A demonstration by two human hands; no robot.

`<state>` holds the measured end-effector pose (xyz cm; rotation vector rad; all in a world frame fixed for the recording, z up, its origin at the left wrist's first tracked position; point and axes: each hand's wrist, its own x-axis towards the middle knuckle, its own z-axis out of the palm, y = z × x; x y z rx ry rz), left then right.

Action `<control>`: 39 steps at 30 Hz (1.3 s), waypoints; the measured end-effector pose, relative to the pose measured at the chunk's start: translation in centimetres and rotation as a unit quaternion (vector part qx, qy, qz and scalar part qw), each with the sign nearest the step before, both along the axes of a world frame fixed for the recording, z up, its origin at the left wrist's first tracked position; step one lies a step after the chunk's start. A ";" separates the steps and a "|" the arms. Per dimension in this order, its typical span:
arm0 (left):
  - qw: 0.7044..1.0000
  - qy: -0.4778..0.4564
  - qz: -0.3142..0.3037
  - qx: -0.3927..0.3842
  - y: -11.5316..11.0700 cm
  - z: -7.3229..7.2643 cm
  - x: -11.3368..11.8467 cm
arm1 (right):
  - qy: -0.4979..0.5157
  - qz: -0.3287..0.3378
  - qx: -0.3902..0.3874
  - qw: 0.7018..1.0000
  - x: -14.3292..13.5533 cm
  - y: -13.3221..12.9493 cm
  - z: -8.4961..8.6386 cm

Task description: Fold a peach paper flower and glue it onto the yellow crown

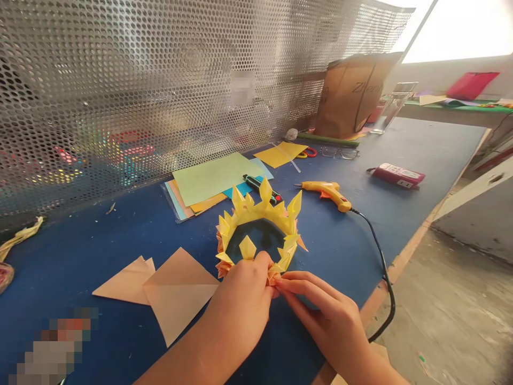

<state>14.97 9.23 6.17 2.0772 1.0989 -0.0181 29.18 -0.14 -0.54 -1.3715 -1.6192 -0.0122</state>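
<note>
A folded paper crown (291, 255), yellow with pointed tips and orange-pink folded pieces around its outside, stands as a ring on the blue table. My left hand (249, 291) is closed on its near side, the thumb over the rim. Fingertips of my right hand (326, 307) pinch together at a small orange-pink folded piece (274, 275) on the crown's near outer face, touching my left hand's fingers. The exact grip underneath is hidden. To the left, beside my left forearm, lie creased peach paper squares (182, 291), one partly over another.
A yellow glue gun (326, 193) lies right of the crown, its black cord (380, 251) running over the table edge. Behind are stacked coloured papers (216, 179), a dark cutter (256, 184), scissors (308, 153), glasses (340, 153), a maroon power strip (396, 175) and a brown bag (348, 96).
</note>
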 end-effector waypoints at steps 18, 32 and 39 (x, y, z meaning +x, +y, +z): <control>1.000 0.007 -0.014 0.007 -0.1 0.3 0.1 | 0.008 -0.003 0.000 1.000 0.0 0.2 0.2; 1.000 -0.005 -0.016 0.005 0.1 -0.2 -0.1 | 0.012 0.022 -0.001 1.000 0.3 0.1 0.0; 1.000 -0.008 -0.011 -0.002 0.1 -0.1 0.0 | 0.024 -0.002 -0.005 1.000 0.0 0.2 0.3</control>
